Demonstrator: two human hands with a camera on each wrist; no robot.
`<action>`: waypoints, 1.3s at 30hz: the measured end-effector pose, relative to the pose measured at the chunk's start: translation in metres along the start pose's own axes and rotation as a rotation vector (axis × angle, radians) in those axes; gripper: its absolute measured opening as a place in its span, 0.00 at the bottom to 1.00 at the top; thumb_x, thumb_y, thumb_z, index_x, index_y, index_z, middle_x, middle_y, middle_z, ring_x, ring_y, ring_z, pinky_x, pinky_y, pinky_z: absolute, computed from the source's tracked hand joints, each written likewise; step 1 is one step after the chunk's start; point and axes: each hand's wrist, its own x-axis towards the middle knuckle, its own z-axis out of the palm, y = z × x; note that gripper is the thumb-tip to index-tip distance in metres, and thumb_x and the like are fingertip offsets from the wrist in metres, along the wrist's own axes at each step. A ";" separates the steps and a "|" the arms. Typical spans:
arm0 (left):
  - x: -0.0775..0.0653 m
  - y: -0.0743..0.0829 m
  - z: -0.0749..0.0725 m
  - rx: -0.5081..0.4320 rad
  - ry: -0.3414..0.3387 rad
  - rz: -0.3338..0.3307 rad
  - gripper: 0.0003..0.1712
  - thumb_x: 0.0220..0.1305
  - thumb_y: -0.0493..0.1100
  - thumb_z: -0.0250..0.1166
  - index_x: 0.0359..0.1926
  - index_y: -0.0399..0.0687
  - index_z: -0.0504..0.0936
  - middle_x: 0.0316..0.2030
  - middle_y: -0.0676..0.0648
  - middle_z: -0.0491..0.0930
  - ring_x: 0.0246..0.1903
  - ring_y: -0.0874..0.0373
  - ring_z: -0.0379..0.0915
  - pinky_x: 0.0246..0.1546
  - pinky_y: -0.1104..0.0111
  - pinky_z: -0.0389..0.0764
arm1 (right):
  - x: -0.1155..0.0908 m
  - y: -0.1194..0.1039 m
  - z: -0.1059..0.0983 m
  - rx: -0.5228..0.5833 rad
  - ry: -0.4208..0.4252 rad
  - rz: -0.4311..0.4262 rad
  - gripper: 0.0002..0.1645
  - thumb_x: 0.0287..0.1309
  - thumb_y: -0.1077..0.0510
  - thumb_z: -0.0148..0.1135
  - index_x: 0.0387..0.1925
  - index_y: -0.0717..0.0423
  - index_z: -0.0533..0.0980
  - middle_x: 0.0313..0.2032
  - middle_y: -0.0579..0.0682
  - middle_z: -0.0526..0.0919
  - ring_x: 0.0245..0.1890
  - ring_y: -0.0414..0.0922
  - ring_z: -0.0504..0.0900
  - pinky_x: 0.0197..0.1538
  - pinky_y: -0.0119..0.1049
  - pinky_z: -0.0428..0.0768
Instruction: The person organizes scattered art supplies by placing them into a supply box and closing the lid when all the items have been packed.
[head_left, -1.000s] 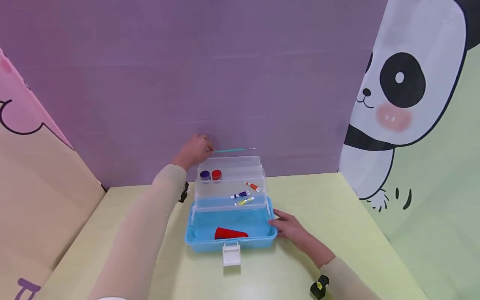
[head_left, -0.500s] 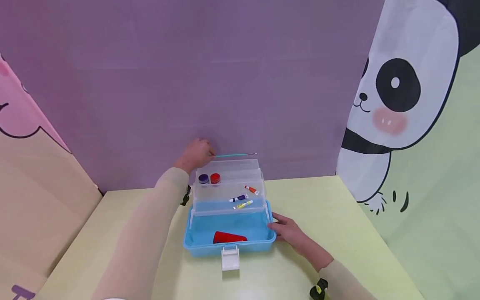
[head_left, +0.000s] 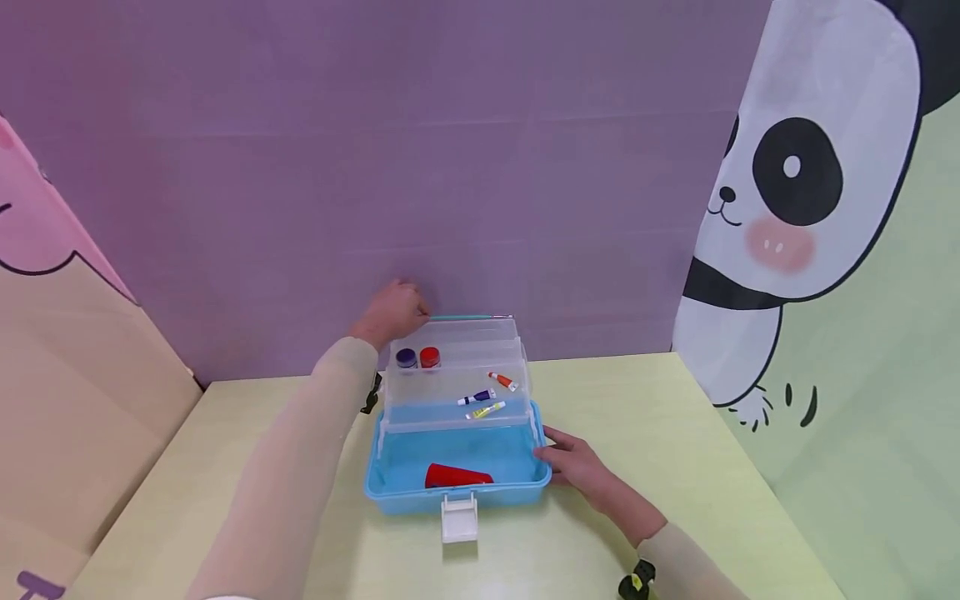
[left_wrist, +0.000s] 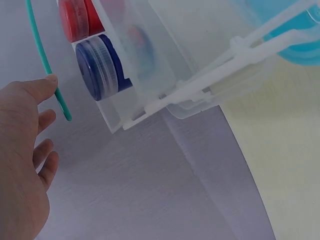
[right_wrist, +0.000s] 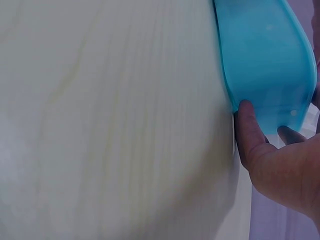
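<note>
My left hand [head_left: 393, 312] pinches a thin green paintbrush [head_left: 463, 317] near its handle end, above the far edge of the upper clear tray [head_left: 476, 331]. The brush lies level, its pale tip to the right; in the left wrist view the handle end [left_wrist: 64, 107] pokes out below my thumb. My right hand [head_left: 581, 467] grips the right side of an open blue storage box [head_left: 408, 505], its fingers against the outer wall [right_wrist: 267, 95]. In the upper tray stand a dark blue paint jar [head_left: 406, 358] and a red paint jar [head_left: 430, 357].
Orange [head_left: 502, 381], purple [head_left: 477, 397] and yellow [head_left: 486, 410] paint tubes lie in the lower clear tray. A red tapered object [head_left: 456, 476] lies in the box bottom. The white latch [head_left: 459, 522] hangs in front. A purple wall [head_left: 480, 167] rises behind the table [head_left: 615, 417].
My left hand has lowered the paintbrush a little, closer to the upper tray's far edge. The right hand stays at the box side; the head view has shifted slightly.
</note>
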 end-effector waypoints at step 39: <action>-0.080 -0.046 0.055 -0.779 0.176 -0.239 0.32 0.74 0.50 0.52 0.74 0.49 0.58 0.72 0.40 0.54 0.69 0.37 0.49 0.64 0.42 0.57 | 0.002 -0.002 0.000 -0.044 0.024 0.014 0.40 0.62 0.51 0.63 0.71 0.61 0.61 0.55 0.63 0.76 0.45 0.53 0.82 0.46 0.47 0.82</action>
